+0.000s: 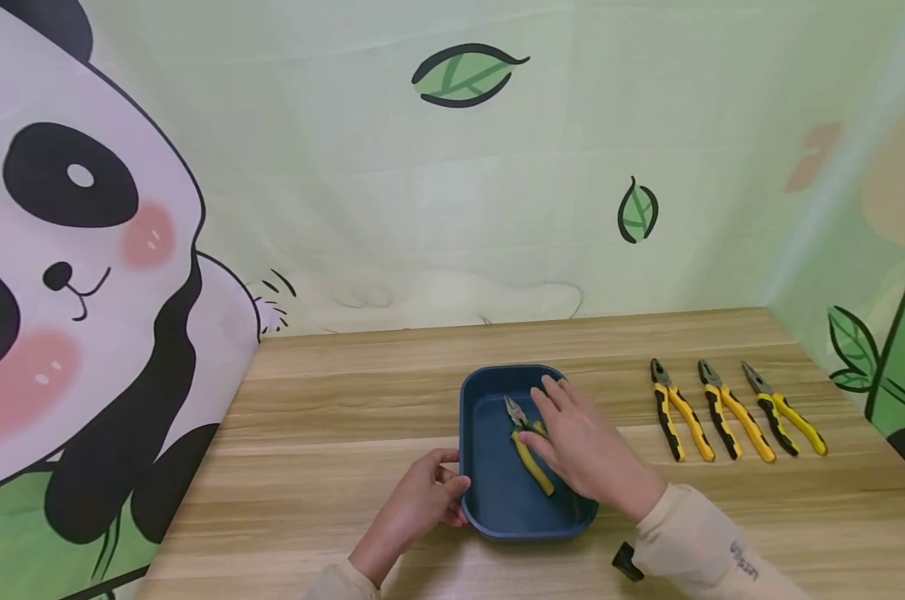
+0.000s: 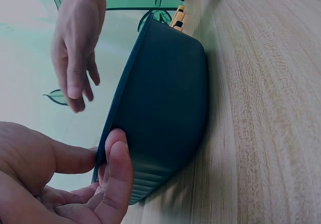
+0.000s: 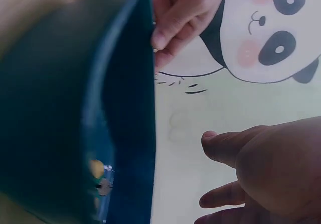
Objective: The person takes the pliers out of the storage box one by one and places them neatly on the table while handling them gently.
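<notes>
A dark blue rectangular tray [image 1: 490, 508] stands on the wooden table with one pair of pliers [image 1: 532, 463] lying inside it, yellow handles toward the near side. My left hand [image 1: 425, 490] pinches the tray's left rim between thumb and fingers; the left wrist view shows the thumb over the rim and fingers against the outer wall [image 2: 160, 93]. Above the tray's right side hovers my right hand [image 1: 583, 446], fingers spread and holding nothing. It partly covers the pliers in the head view. In the right wrist view its fingers [image 3: 223, 196] stand apart from the tray.
Three more pliers lie in a row to the right: one with orange-and-black handles [image 1: 681, 417], a similar one [image 1: 736, 417] beside it, and a yellow-and-black one [image 1: 786, 412] with a pointed nose. Behind the table [image 1: 332, 383] hangs a panda-print cloth [image 1: 332, 167]. A small black object [image 1: 627, 562] is by the right sleeve.
</notes>
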`<act>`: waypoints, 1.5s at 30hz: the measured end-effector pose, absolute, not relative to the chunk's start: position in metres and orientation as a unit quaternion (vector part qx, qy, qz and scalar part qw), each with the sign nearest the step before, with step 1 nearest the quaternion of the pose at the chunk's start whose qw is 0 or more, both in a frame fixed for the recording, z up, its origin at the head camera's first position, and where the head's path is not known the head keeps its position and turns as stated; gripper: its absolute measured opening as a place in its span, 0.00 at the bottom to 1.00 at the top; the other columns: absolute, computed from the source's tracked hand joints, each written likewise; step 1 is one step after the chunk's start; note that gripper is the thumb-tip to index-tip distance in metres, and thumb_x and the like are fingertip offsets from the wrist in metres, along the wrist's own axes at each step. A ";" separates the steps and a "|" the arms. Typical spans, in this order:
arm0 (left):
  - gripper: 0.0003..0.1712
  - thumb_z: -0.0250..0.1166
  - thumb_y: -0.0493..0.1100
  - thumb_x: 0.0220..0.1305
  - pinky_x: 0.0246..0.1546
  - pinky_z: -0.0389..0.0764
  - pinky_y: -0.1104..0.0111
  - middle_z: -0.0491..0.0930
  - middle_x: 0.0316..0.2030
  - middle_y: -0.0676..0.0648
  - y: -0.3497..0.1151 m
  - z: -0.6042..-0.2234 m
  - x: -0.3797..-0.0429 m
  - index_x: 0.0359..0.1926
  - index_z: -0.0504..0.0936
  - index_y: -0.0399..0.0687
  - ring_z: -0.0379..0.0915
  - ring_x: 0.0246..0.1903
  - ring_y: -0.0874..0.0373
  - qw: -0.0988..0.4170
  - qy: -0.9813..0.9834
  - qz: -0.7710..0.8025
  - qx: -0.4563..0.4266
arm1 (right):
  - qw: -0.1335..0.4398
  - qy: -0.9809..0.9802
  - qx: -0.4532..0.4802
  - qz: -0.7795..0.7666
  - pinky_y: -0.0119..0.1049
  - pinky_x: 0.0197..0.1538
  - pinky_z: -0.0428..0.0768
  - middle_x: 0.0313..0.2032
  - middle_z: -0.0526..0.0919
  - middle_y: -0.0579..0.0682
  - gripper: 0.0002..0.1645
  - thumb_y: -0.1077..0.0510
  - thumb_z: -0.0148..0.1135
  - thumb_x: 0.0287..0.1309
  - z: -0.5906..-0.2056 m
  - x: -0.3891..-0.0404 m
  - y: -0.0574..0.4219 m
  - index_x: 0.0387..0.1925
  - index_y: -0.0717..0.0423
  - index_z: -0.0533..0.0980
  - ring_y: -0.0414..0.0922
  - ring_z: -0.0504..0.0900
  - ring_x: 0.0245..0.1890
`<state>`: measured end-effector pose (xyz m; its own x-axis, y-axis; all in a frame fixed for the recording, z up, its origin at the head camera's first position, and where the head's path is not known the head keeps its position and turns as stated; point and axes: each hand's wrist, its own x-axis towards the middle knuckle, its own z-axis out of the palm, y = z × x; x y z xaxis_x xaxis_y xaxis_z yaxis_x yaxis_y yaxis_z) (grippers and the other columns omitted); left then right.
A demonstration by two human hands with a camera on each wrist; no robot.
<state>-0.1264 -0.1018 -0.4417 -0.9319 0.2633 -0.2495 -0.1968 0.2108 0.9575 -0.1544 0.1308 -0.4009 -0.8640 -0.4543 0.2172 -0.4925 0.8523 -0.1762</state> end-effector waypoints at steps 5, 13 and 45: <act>0.24 0.56 0.31 0.64 0.18 0.81 0.65 0.75 0.30 0.36 -0.101 -0.442 -0.126 0.59 0.63 0.27 0.75 0.17 0.57 0.182 0.755 0.630 0.022 | 0.072 -0.962 0.236 0.116 0.54 0.61 0.64 0.62 0.63 0.67 0.39 0.39 0.50 0.63 -0.412 -0.155 0.129 0.61 0.67 0.66 0.63 0.62 0.61; 0.24 0.57 0.32 0.64 0.18 0.81 0.65 0.75 0.31 0.36 -0.102 -0.442 -0.126 0.59 0.63 0.27 0.75 0.17 0.57 0.180 0.757 0.628 0.022 | 0.071 -0.962 0.239 0.110 0.54 0.60 0.66 0.60 0.65 0.68 0.37 0.42 0.54 0.62 -0.423 -0.155 0.126 0.59 0.68 0.67 0.62 0.65 0.59; 0.24 0.56 0.31 0.64 0.18 0.81 0.64 0.75 0.31 0.35 -0.102 -0.442 -0.126 0.59 0.63 0.27 0.75 0.17 0.57 0.175 0.758 0.628 0.025 | 0.111 -0.970 0.217 -0.006 0.43 0.34 0.77 0.27 0.74 0.60 0.33 0.44 0.70 0.46 -0.451 -0.161 0.105 0.35 0.72 0.74 0.53 0.73 0.28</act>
